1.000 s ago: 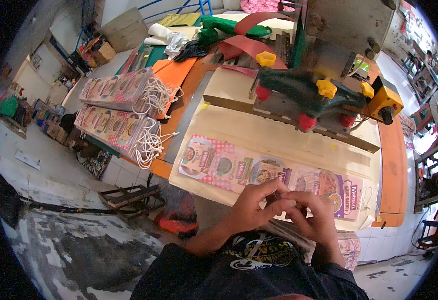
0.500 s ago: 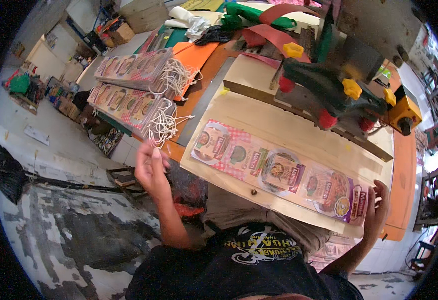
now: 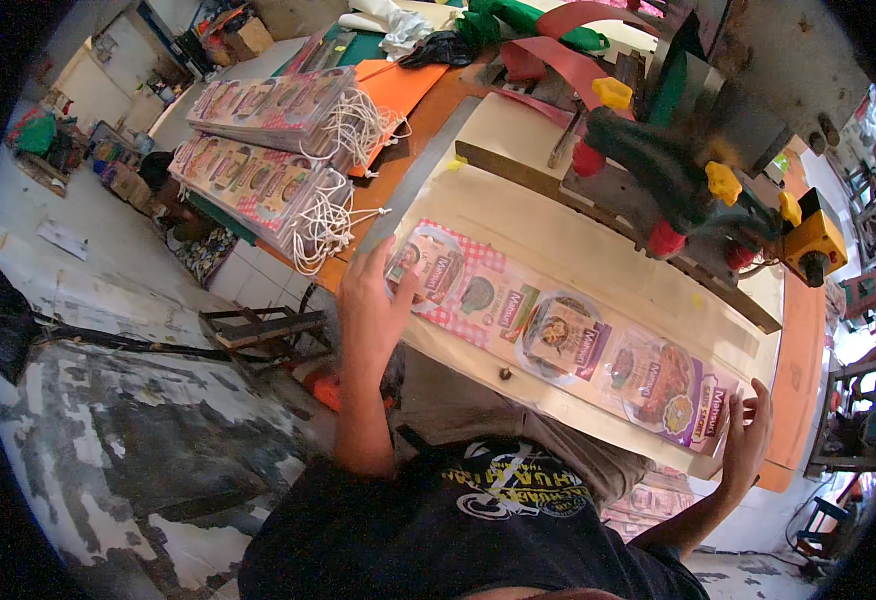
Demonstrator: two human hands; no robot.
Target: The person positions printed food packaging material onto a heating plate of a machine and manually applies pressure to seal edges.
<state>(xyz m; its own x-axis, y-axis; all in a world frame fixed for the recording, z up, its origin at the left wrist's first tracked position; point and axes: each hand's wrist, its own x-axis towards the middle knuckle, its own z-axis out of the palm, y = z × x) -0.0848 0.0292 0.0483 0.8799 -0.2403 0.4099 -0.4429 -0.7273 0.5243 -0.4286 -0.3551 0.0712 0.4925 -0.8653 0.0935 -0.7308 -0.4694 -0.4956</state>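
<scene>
Head view, with the clock centred in the middle: at nine o'clock a low dark rack (image 3: 268,330) stands on the floor. At ten o'clock are two stacks of printed strips (image 3: 243,185), one partly over the other, with white strings (image 3: 323,225) lying loose at their right ends. Near the centre, toward nine o'clock, the left hand (image 3: 373,300) is open at the left end of a printed strip (image 3: 558,335), its thumb spread away from the fingers; it has no closed grip. At twelve o'clock an orange sheet (image 3: 408,95) lies below a black bag (image 3: 434,52). The strip lies flat on a cream board (image 3: 728,345), slanting from the centre down toward four o'clock. At two o'clock, beyond the strip, is a machine (image 3: 648,165) with yellow knobs (image 3: 611,93). At four o'clock the right hand (image 3: 748,430) has half-bent fingers at the strip's right end; whether it pinches the edge, I cannot tell. Toward three o'clock is a yellow box (image 3: 823,235), above the orange counter (image 3: 803,400).
</scene>
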